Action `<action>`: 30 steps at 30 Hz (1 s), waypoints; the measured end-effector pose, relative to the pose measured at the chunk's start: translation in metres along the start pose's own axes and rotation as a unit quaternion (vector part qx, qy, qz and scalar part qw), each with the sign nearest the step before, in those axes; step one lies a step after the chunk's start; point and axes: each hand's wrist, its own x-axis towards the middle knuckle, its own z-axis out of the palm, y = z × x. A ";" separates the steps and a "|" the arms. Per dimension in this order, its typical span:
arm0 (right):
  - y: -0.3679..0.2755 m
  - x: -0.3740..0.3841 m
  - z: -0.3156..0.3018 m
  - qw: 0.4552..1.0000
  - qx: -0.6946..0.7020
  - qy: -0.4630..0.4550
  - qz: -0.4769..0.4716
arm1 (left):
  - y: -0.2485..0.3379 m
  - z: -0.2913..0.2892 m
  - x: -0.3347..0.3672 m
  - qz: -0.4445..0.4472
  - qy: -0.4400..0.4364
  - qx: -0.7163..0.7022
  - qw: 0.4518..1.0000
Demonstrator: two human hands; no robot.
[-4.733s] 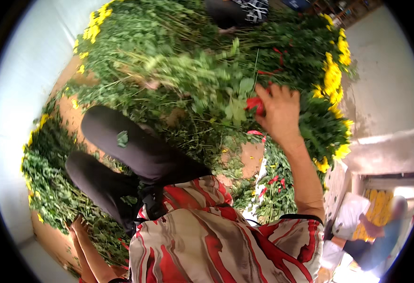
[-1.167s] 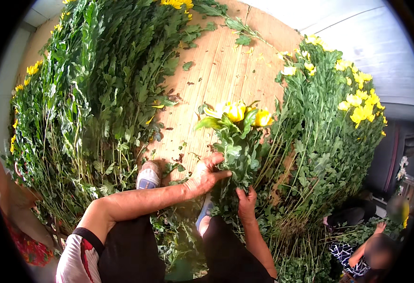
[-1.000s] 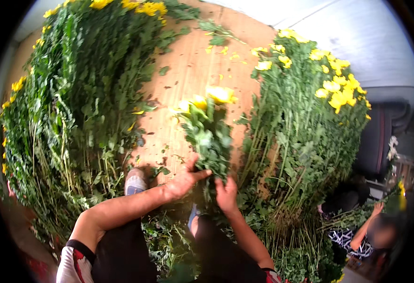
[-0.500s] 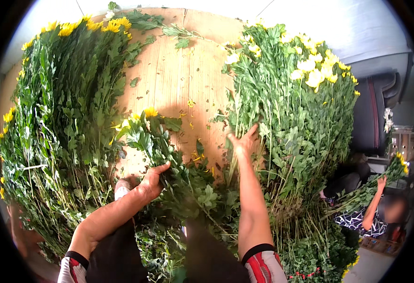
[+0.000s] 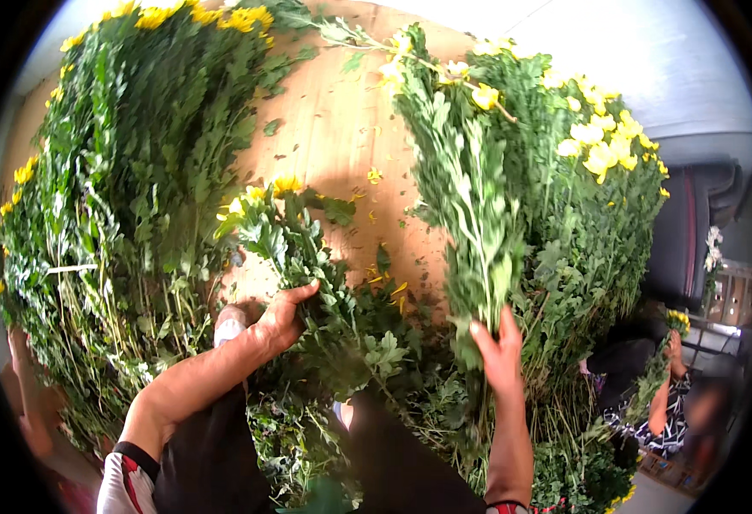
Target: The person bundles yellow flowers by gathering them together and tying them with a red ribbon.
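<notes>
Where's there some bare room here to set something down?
Mainly the brown surface between the left flower pile and the stems in the right hand, beyond the bunch in the left hand, though petals dot it. Around the legs, leaves crowd everything.

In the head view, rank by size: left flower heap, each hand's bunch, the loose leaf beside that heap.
1. Left flower heap
2. Bunch in right hand and bunch in left hand: unsure, lower ends unclear
3. Loose leaf
</notes>
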 end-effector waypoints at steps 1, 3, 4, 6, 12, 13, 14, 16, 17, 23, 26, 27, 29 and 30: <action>-0.003 -0.021 0.001 1.000 -0.024 -0.003 0.018 | -0.002 0.002 -0.001 0.000 0.015 -0.004 1.000; 0.013 -0.053 0.009 0.995 -0.072 0.013 0.071 | -0.003 0.009 -0.008 0.034 0.017 -0.024 0.999; 0.037 -0.065 0.006 0.986 -0.142 0.005 0.086 | -0.003 0.001 -0.005 0.041 -0.006 -0.045 0.998; 0.102 -0.073 -0.008 0.952 -0.281 -0.004 0.118 | 0.000 -0.015 0.004 0.027 -0.006 -0.046 0.999; 0.073 -0.032 0.040 0.939 -0.343 0.035 -0.016 | -0.002 -0.060 0.006 -0.028 0.034 0.005 0.999; 0.070 -0.019 0.052 0.957 -0.282 0.054 -0.052 | -0.003 -0.052 0.006 -0.024 0.003 0.007 1.000; 0.065 -0.002 0.067 0.962 -0.249 0.061 -0.100 | -0.004 -0.045 0.007 -0.017 -0.024 0.008 1.000; 0.055 0.040 0.101 0.960 -0.222 0.069 -0.157 | -0.004 -0.034 0.006 -0.010 -0.043 0.018 0.999; 0.049 0.060 0.118 0.955 -0.232 0.073 -0.169 | -0.004 -0.038 0.008 0.003 -0.048 0.044 0.998; -0.022 0.126 0.199 0.959 -0.243 0.005 -0.148 | -0.011 -0.058 0.010 -0.010 -0.038 0.007 0.999; 0.026 0.176 0.209 0.980 -0.140 -0.123 -0.067 | -0.015 -0.045 0.012 -0.029 -0.054 0.033 0.998; 0.014 0.190 0.210 0.977 -0.076 -0.200 0.015 | -0.013 -0.050 0.011 -0.015 -0.053 0.033 0.998; -0.050 0.189 0.177 0.846 0.484 -0.209 0.081 | -0.009 -0.058 -0.003 0.021 -0.042 0.024 0.999; -0.074 0.213 0.134 0.764 0.618 -0.183 0.026 | -0.006 -0.054 -0.007 0.006 -0.024 0.025 0.999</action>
